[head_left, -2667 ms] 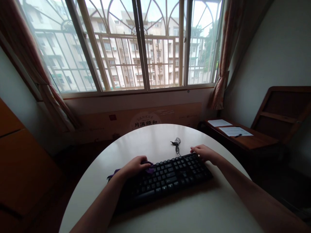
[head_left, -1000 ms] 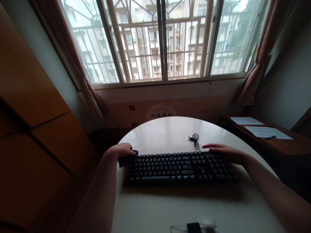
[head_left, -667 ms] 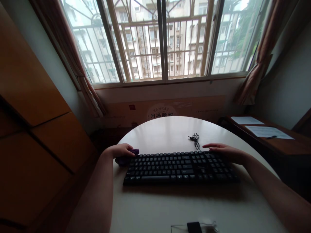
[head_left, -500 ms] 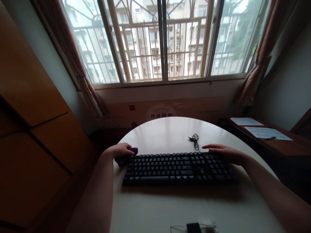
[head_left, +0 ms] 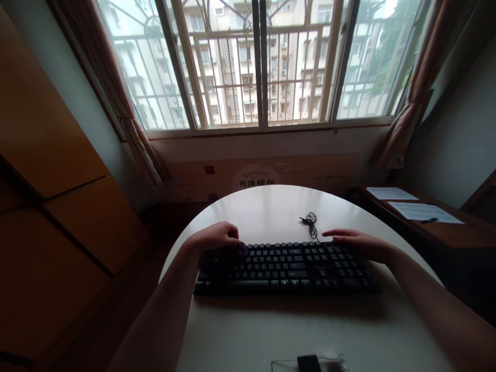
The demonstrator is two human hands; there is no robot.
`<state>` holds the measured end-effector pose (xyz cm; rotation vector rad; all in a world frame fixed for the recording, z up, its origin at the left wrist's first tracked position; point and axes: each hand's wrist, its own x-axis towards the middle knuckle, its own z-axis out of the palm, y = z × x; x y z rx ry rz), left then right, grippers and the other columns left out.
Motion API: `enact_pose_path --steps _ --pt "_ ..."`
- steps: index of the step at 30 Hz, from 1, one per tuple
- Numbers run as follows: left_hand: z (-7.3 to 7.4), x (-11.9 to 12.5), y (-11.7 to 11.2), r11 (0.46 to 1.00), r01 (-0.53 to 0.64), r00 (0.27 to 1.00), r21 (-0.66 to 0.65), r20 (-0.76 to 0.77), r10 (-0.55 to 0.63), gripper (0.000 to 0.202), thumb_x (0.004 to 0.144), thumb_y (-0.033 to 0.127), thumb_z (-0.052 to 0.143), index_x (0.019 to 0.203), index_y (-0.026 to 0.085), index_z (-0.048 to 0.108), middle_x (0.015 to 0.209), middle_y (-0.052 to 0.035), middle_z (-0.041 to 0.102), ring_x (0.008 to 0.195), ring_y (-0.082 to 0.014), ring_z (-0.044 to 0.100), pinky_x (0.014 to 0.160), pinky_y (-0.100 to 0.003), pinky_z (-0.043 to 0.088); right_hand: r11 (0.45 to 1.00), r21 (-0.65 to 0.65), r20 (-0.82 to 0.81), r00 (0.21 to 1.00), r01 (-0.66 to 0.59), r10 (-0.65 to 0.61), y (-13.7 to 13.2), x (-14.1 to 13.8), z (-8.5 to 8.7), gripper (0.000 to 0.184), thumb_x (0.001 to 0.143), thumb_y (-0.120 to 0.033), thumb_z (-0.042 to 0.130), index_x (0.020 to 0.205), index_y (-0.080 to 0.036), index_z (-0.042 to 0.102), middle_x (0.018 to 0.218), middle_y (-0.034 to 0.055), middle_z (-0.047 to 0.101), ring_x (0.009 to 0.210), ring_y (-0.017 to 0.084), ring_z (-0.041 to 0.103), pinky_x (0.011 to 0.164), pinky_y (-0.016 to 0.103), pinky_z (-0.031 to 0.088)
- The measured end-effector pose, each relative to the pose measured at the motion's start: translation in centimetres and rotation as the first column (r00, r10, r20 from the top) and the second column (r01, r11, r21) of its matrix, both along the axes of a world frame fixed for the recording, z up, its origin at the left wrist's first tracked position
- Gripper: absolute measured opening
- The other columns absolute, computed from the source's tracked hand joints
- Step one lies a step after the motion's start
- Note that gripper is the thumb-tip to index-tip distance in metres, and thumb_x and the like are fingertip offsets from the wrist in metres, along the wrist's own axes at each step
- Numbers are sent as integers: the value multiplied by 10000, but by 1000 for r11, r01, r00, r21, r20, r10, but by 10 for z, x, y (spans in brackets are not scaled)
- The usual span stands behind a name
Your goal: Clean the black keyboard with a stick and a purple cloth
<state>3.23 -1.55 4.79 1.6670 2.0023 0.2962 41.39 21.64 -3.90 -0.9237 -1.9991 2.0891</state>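
"Where's the keyboard?"

"On the white table, beneath both hands."

"And the left hand?"

"At its ten o'clock, closed on a purple cloth (mostly hidden; a bit shows by the fingertips)."

"The right hand?"

"Two o'clock, lying open on the keyboard's end, fingers straightened. The coiled cable rests at one o'clock, near those fingers."

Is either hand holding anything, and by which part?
The left hand holds a purple cloth; which part is gripped is hidden. The right hand lies over the right end of the keyboard; whether it grips cannot be told.
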Motion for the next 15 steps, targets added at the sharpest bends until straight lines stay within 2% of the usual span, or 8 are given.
enact_pose_path --steps 7,15 --pt "-15 0 8 998 -51 990 44 -133 57 389 631 574 664 725 197 638 735 -8 649 676 -180 572 547 -254 373 1000 -10 1 1000 -1 1 2 0 -2 571 818 -459 658 1320 -226 519 999 69 645 852 154 619 681 207 483" --pt "-13 -7 7 990 -136 977 -43 -173 127 417 600 586 679 684 189 582 663 -3 613 634 -173 535 521 -255 333 998 -29 -18 998 -57 57 -1 1 3 600 803 -399 690 1340 -220 490 1066 85 653 930 183 627 765 241 500"
